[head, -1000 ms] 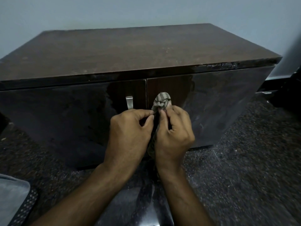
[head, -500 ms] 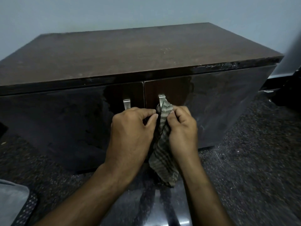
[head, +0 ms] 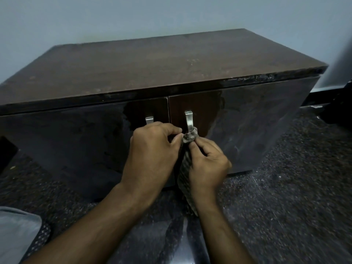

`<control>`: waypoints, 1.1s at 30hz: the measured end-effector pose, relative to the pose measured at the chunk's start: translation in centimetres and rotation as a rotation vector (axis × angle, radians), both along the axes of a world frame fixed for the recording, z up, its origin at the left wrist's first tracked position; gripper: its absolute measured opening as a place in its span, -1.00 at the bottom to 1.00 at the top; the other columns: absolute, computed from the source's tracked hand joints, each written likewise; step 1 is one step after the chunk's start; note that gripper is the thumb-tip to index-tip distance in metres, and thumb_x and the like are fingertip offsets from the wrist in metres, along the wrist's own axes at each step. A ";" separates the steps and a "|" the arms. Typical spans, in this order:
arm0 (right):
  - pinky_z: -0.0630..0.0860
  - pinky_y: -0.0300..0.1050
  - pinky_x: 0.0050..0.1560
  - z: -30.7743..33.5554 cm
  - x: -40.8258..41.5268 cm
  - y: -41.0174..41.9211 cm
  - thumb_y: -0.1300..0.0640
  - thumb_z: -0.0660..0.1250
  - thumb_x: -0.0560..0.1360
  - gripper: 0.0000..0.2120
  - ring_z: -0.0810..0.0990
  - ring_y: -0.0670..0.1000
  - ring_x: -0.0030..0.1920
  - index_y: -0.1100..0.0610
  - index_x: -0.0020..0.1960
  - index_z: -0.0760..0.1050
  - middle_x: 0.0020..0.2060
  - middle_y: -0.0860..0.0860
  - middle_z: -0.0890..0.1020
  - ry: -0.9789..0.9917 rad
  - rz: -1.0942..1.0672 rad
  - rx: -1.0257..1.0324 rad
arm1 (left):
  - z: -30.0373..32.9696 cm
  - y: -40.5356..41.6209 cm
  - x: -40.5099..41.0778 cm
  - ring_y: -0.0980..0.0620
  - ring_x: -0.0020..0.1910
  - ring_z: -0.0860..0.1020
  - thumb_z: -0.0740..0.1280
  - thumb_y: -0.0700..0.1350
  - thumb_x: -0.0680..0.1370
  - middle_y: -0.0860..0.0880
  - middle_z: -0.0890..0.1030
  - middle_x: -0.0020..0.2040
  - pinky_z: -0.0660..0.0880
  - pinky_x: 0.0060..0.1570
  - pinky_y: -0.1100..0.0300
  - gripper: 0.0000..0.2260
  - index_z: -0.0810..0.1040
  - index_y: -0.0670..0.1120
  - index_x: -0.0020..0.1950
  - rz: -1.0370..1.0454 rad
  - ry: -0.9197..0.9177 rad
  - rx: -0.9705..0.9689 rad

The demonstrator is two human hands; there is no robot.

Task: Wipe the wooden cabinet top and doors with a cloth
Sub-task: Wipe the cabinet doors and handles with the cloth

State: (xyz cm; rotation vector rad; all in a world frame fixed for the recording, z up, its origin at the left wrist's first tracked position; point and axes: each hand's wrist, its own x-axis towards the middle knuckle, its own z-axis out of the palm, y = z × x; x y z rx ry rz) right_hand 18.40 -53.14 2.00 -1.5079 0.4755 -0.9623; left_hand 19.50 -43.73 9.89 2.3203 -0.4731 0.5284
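Hands pinch the grey striped cloth (head: 187,168) between them: left hand (head: 150,155), right hand (head: 208,164), cloth looped round the right door's silver metal handle (head: 189,121).

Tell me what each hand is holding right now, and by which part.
Both hands hold the cloth. The left hand and right hand pinch its bunched upper end, looped around the right door handle; the rest hangs down between them.
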 end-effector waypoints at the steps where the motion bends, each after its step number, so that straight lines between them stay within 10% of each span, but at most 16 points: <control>1: 0.52 -0.45 -0.13 -0.3 0.2 0.2 0.37 0.46 0.44 -0.85 0.67 -0.20 -0.11 0.21 -0.03 0.70 -0.16 -0.07 0.70 0.007 -0.018 0.008 | 0.0 0.1 0.1 0.23 -0.13 0.61 0.49 -0.10 0.48 0.08 0.70 -0.09 0.41 -0.11 0.55 -0.87 0.72 -0.02 0.01 -0.008 -0.007 0.032; 16: 0.55 0.06 -0.28 -3.6 0.9 2.9 0.21 0.31 0.53 -0.84 0.55 0.05 -0.26 0.23 -0.20 0.54 -0.27 0.06 0.57 0.008 -0.083 -0.411 | -1.2 0.5 0.0 0.08 -0.29 0.63 0.45 -0.19 0.50 -0.04 0.67 -0.22 0.54 -0.25 0.29 -0.96 0.70 -0.12 -0.12 -0.022 -0.083 0.267; 23: 0.50 -0.12 -0.20 -3.2 1.4 2.7 0.37 0.38 0.52 -0.89 0.53 0.05 -0.25 0.27 -0.18 0.54 -0.27 0.10 0.56 -0.086 -0.119 -0.578 | -1.5 1.1 0.4 0.01 -0.28 0.65 0.47 -0.23 0.47 -0.08 0.69 -0.21 0.62 -0.22 0.17 -0.97 0.71 -0.16 -0.12 -0.049 -0.148 0.244; 33: 0.36 -0.53 -0.16 -2.8 1.4 -0.2 0.41 0.41 0.45 -0.93 0.48 -0.19 -0.20 0.28 -0.14 0.60 -0.22 0.06 0.61 -0.031 -0.230 -0.234 | -3.0 0.7 0.0 -0.01 -0.24 0.67 0.46 -0.23 0.48 -0.09 0.69 -0.17 0.60 -0.18 0.24 -0.89 0.71 -0.19 -0.01 -0.117 -0.130 0.253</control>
